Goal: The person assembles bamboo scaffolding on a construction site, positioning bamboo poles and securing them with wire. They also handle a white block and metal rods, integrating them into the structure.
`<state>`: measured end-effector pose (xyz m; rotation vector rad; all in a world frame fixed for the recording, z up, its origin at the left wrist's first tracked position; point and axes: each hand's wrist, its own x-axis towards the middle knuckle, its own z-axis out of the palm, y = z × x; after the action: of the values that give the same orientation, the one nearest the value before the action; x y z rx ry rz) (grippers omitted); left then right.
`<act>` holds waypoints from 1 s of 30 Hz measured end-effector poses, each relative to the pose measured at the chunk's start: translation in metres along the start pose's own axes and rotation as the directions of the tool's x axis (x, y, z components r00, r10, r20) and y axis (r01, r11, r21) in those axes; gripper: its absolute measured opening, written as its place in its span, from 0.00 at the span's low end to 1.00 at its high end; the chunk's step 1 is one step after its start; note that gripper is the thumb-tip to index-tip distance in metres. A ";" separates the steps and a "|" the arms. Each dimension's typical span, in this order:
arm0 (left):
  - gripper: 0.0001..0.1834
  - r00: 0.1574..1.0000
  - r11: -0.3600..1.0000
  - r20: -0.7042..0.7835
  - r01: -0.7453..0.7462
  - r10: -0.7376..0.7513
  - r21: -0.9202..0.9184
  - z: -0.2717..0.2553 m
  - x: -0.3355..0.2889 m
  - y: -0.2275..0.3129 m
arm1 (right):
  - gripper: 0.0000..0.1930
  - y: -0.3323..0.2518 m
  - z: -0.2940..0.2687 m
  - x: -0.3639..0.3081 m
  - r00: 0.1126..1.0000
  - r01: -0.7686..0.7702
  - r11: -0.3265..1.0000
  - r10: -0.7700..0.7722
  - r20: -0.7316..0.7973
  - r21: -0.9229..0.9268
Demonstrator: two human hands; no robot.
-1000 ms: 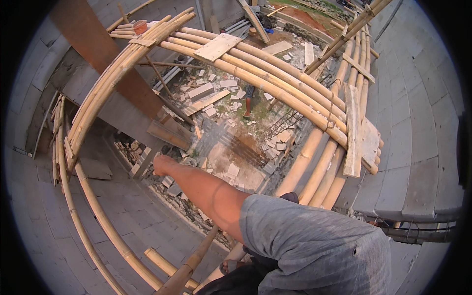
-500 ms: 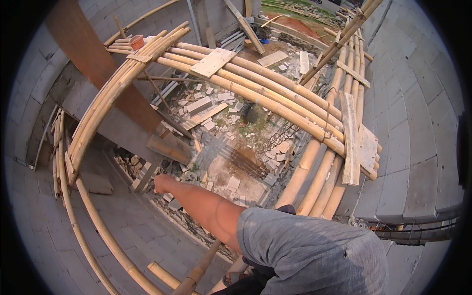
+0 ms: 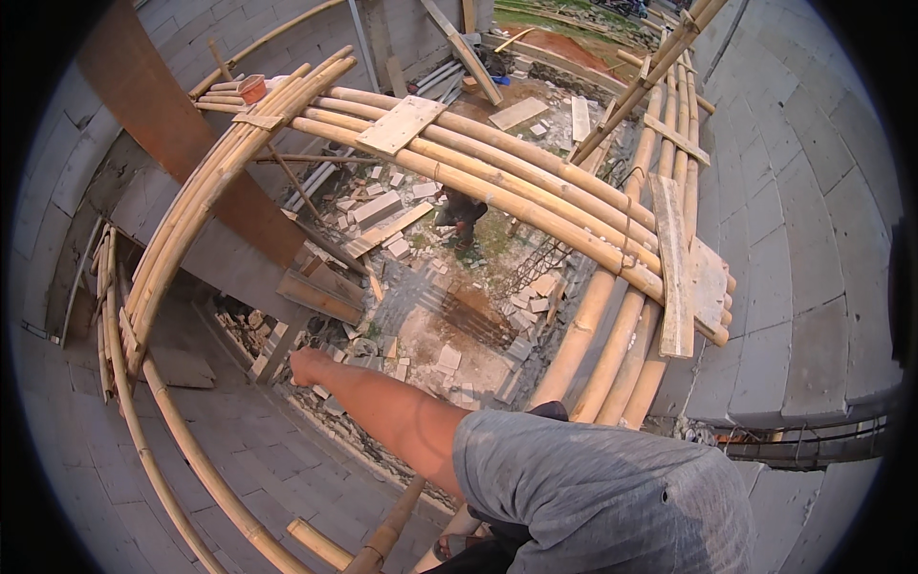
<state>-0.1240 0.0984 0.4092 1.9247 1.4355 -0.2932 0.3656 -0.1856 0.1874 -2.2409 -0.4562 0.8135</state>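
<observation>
My right arm, in a grey short sleeve, reaches across to the left from the lower right. At its end my right hand [image 3: 311, 367] looks curled closed, high above the rubble. Whatever it may hold is too small or hidden to make out. Below and near the hand stand short wooden boards [image 3: 320, 296] beside a concrete edge. My left hand does not show. Part of my foot [image 3: 454, 545] is at the bottom, close to bamboo poles [image 3: 382, 531].
Bundled bamboo poles [image 3: 516, 191] form a scaffold, with a plank [image 3: 402, 124] across them. An orange bucket [image 3: 251, 89] sits at the upper left. Block walls [image 3: 765, 239] rise around. Far below, a person [image 3: 461, 215] stands among broken blocks [image 3: 378, 209].
The view has shifted slightly, and my right arm stays stretched out. The person below has come further into sight under the bamboo.
</observation>
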 end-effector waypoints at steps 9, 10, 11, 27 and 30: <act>0.30 0.997 0.999 -0.064 -0.041 0.043 0.028 0.021 -0.023 0.032 | 0.16 0.003 0.017 0.016 0.999 0.017 0.999 -0.016 -0.047 0.033; 0.30 0.997 0.998 -0.063 -0.049 0.051 0.027 0.023 -0.023 0.037 | 0.16 0.004 0.018 0.016 0.998 0.026 0.999 -0.024 -0.063 0.038; 0.30 0.996 0.998 -0.064 -0.053 0.055 0.033 0.025 -0.025 0.040 | 0.16 0.004 0.017 0.015 0.998 0.022 0.999 -0.021 -0.051 0.026; 0.24 0.877 0.892 -0.232 -0.352 0.420 0.282 0.020 -0.017 0.025 | 0.17 0.022 0.083 0.087 0.980 0.193 0.966 -0.200 -0.021 -0.173; 0.25 0.921 0.939 -0.275 -0.199 0.277 0.280 0.042 -0.023 0.040 | 0.14 -0.023 0.090 0.043 0.944 0.029 0.973 -0.102 0.314 0.228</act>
<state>-0.0861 0.0483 0.4077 2.4134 1.3867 -0.0536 0.3353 -0.1023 0.1353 -1.8826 -0.5615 1.1469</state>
